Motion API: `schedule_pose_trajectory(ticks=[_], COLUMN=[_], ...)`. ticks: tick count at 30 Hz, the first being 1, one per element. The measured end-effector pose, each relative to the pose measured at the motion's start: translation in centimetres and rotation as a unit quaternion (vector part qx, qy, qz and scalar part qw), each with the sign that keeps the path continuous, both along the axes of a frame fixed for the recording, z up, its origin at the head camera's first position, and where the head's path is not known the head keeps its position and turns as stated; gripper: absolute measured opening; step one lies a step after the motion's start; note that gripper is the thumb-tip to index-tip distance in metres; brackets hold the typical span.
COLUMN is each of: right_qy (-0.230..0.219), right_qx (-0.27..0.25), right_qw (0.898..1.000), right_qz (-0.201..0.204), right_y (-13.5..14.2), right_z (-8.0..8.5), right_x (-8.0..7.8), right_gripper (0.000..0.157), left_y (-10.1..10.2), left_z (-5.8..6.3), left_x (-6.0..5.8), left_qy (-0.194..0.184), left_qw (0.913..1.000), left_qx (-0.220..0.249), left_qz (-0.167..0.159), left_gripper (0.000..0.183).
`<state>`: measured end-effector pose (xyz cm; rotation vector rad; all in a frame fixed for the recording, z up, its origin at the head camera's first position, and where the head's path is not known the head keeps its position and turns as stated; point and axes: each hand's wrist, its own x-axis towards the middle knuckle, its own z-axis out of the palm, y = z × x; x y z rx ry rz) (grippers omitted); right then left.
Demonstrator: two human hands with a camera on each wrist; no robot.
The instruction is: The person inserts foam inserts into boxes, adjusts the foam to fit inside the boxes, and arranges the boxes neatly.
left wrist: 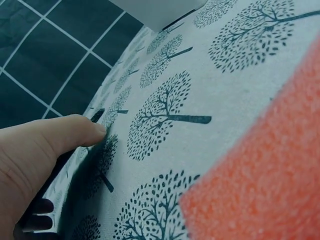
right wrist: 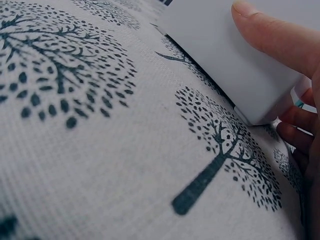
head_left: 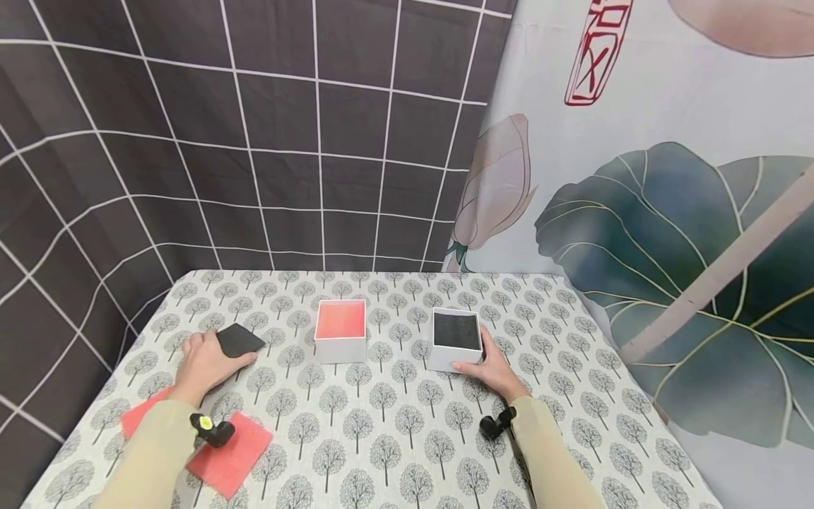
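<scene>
Hands (head_left: 205, 363) (head_left: 494, 365) around black sheet (head_left: 238, 341), box (head_left: 443, 359)

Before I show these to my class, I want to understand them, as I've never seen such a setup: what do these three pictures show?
There's no machine, just a person's left hand and right hand. The wide picture comes from a head-worn camera; the close ones come from the left wrist camera and right wrist camera. On the tree-print tablecloth stand a red-filled white box and a black-filled white box. Red pieces show either side of the left sleeve. The left hand grips a black square; the right holds the black-filled box.
</scene>
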<state>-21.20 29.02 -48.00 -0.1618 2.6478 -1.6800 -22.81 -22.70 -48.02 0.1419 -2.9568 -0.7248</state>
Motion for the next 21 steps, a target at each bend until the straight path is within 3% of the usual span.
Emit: schedule_pose_trajectory(ticks=[12, 21], right_qy=[0.015, 0.017], right_qx=[-0.019, -0.01], right_qw=[1.0, 1.0], right_qz=[0.016, 0.012], right_y=[0.2, 0.2], right_z=[-0.8, -0.4], right_x=[0.1, -0.2], right_gripper=[0.094, 0.095], left_y=[1.0, 2.4], left_z=[0.1, 0.2], left_x=[1.1, 1.5], left_qy=[0.022, 0.035], left_qw=[0.9995, 0.9987], left_qx=[0.012, 0.017], left_qz=[-0.022, -0.034], left_gripper=[0.103, 0.102])
